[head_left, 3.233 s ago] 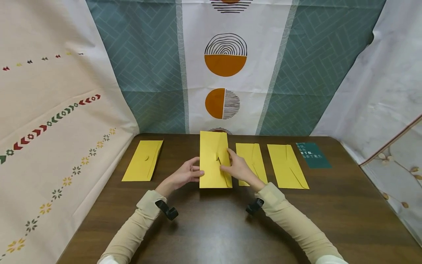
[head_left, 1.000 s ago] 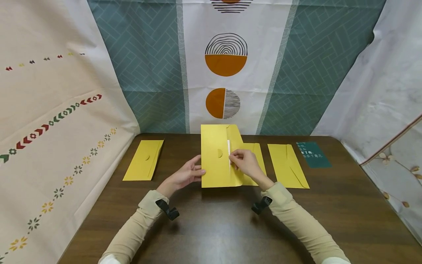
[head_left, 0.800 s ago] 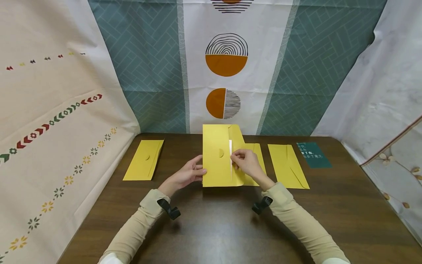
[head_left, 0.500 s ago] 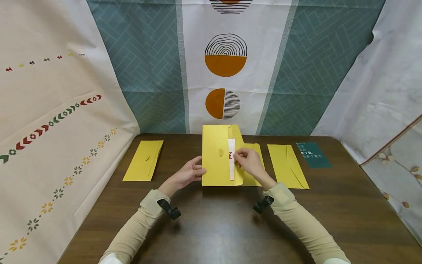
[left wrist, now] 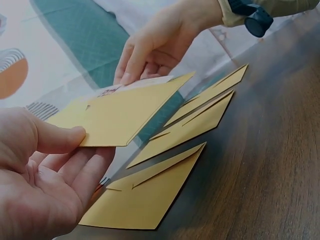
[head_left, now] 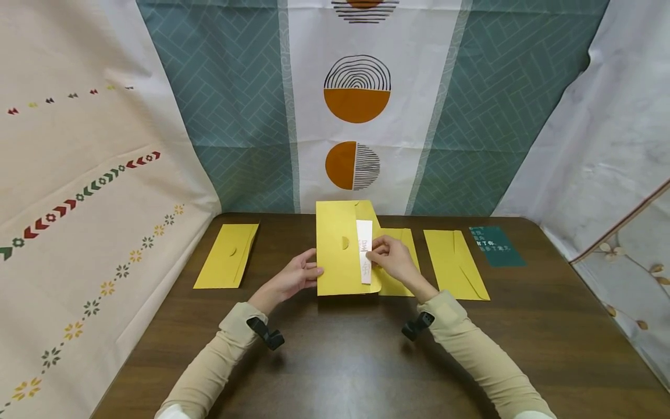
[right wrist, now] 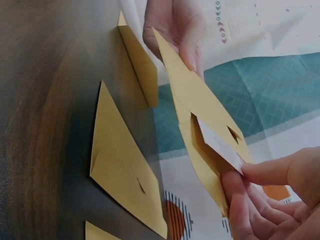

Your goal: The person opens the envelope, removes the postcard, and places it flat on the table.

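Hands, two of them, work above a tabletop (head_left: 335, 361). From the head view, the left hand (head_left: 294, 274) grips an envelope (head_left: 335, 250) at its left edge while the right hand (head_left: 395, 257) pinches one white slip (head_left: 365, 256) partway out of the opening. Gripping opposite the opening apparently leaves it free for the other hand. Three more envelopes show: a far-left envelope (head_left: 226, 256), a centre-right envelope (head_left: 392, 287) partly covered by the right hand, and a far-right envelope (head_left: 454, 262) near one green card (head_left: 497, 245). They lie apart, perhaps to stay separate; anything behind the held one is hidden.

From the left wrist, the thumb presses one face, fingers behind, likely for steadiness. Three envelopes lie beyond.

From the right wrist, thumb and forefinger clasp the slip's edge, presumably for control. Parts of three envelopes show on the tabletop, one cut off below.
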Tool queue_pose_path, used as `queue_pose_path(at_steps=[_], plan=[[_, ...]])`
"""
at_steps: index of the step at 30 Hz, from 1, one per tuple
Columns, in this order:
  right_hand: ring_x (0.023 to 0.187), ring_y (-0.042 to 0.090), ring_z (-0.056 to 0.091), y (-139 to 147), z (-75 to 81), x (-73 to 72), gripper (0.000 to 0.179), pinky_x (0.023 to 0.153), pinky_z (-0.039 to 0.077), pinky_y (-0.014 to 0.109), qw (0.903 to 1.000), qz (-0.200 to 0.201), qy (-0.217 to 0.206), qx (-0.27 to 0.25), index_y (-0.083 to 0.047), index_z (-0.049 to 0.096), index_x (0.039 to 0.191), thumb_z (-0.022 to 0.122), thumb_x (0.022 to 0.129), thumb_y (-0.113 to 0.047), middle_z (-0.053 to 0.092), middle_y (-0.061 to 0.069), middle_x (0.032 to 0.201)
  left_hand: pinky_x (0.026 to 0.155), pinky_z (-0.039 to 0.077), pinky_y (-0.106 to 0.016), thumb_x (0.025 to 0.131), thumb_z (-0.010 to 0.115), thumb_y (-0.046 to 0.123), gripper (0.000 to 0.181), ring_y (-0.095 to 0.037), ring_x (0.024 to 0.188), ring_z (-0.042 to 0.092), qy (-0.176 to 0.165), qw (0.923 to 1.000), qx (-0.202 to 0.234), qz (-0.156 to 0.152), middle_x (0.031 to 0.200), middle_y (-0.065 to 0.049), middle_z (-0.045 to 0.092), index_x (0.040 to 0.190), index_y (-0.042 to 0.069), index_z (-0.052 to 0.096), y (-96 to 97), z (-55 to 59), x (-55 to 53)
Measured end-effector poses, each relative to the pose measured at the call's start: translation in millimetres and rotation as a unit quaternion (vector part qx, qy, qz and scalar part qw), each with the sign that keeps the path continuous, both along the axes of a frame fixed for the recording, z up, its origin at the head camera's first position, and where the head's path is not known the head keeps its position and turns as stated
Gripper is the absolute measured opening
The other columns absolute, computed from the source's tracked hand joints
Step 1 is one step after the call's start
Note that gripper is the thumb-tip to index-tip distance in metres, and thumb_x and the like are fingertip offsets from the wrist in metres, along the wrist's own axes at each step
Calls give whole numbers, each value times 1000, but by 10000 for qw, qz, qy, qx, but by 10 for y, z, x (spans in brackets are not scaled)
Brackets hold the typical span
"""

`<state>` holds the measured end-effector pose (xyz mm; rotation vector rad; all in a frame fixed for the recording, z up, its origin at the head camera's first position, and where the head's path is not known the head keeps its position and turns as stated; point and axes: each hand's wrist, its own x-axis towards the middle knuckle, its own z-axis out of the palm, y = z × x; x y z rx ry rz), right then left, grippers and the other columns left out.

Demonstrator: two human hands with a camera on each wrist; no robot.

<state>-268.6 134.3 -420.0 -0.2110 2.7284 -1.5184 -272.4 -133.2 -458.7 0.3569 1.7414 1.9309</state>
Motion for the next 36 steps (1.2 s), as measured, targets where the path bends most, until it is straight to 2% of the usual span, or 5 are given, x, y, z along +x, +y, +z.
queue_pose_path(at_steps=[4, 11, 19, 28, 36], plan=[[69, 15, 64, 18, 36, -2, 24, 62, 48, 26, 9997, -139, -142, -133, -1, 60, 109, 67, 90, -13, 73, 14, 87, 87, 55, -39, 97, 54, 2, 56, -15, 98, 69, 3, 10000, -17, 18, 111, -4, 70, 147, 6, 29, -9, -7, -4], [77, 19, 68, 96, 64, -58, 31, 79, 58, 41, 9970, -379, -325, -593, -1, 56, 122, 61, 94, -14, 66, 20, 106, 84, 56, -35, 96, 54, 2, 56, -13, 94, 69, -118, 9993, -144, 312, 108, -5, 70, 147, 3, 30, -32, 27, 5], [81, 23, 67, 132, 89, -77, 33, 80, 57, 44, 9939, -611, -300, -867, -1, 55, 127, 55, 97, -14, 62, 22, 109, 85, 56, -36, 97, 53, 3, 53, -16, 96, 70, -141, 9983, -254, 497, 117, -13, 68, 146, 1, 32, -87, 23, -8], [78, 19, 63, 250, 92, -99, 32, 66, 57, 27, 9902, -807, -424, -1058, -1, 54, 128, 51, 99, -16, 59, 19, 109, 83, 57, -33, 98, 52, 5, 49, -14, 91, 70, -58, 9971, -275, 709, 109, -8, 70, 144, -1, 35, -174, 29, -14], [76, 13, 60, 398, 89, -106, 34, 62, 54, 22, 9894, -846, -378, -1122, 1, 49, 131, 46, 100, -14, 58, 19, 108, 80, 57, -32, 99, 50, 6, 48, -14, 90, 69, -156, 9946, -245, 992, 103, -3, 70, 144, 1, 35, -264, 52, -15]])
